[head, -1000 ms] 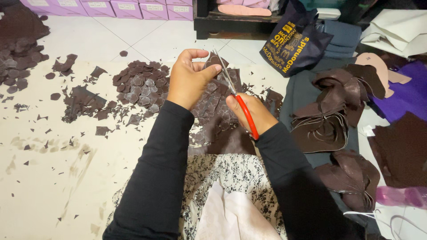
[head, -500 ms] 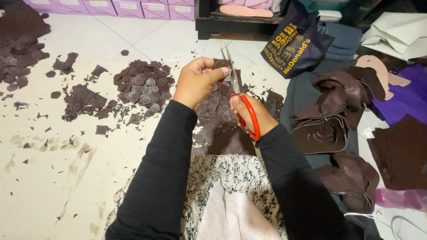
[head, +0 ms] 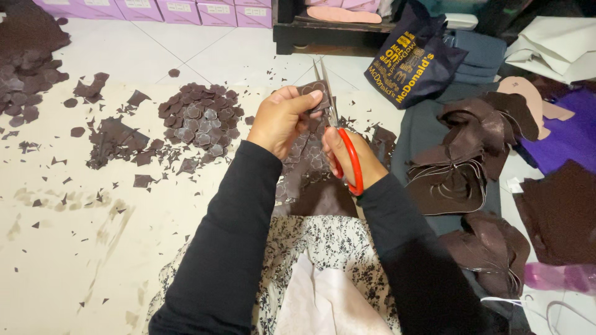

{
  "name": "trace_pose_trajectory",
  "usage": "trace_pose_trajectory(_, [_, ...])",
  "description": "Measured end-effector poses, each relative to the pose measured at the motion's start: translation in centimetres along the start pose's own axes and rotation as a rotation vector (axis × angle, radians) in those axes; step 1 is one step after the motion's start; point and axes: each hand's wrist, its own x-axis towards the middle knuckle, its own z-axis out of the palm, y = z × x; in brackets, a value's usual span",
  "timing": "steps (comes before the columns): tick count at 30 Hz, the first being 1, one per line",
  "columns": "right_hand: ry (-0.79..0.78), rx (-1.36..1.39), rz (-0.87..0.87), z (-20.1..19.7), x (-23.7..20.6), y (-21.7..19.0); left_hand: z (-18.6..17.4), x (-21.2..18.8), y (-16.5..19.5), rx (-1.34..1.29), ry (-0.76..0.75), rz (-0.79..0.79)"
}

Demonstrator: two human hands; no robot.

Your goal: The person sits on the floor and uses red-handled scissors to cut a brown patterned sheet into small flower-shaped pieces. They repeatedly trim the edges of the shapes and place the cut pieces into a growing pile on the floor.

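Head view: fingers (head: 308,98) pinching brown piece (head: 315,91).

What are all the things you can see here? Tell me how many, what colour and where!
scissors: one, red handles, in the right hand
small cut piece: one, dark brown, pinched in the left hand
pile of cut pieces: one heap, brown and greyish, floor left of the hands
scraps: many, dark brown, scattered on the floor at left
leftover sheets: several, dark brown, on the right
bag: one, dark blue with yellow print, top right
boxes: a row, purple, top edge
purple sheet: one, far right
left hand: one, holding the piece
right hand: one, gripping the scissors
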Motion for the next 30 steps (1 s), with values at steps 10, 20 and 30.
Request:
trace_pose_trajectory(10, [0.134, -0.148, -0.024, 1.2, 0.0, -0.7, 0.4, 0.3, -0.8, -0.13, 0.011, -0.025])
trace_pose_trajectory(20, [0.114, -0.018, -0.005, 1.0, -0.1, -0.6, 0.6, -0.1, 0.0, -0.051, 0.014, -0.008])
trace_pose_trajectory(30, [0.07, 0.02, 0.044, 0.9, -0.1, -0.9, 0.8, -1.0, 1.1, 0.147, 0.074, 0.12])
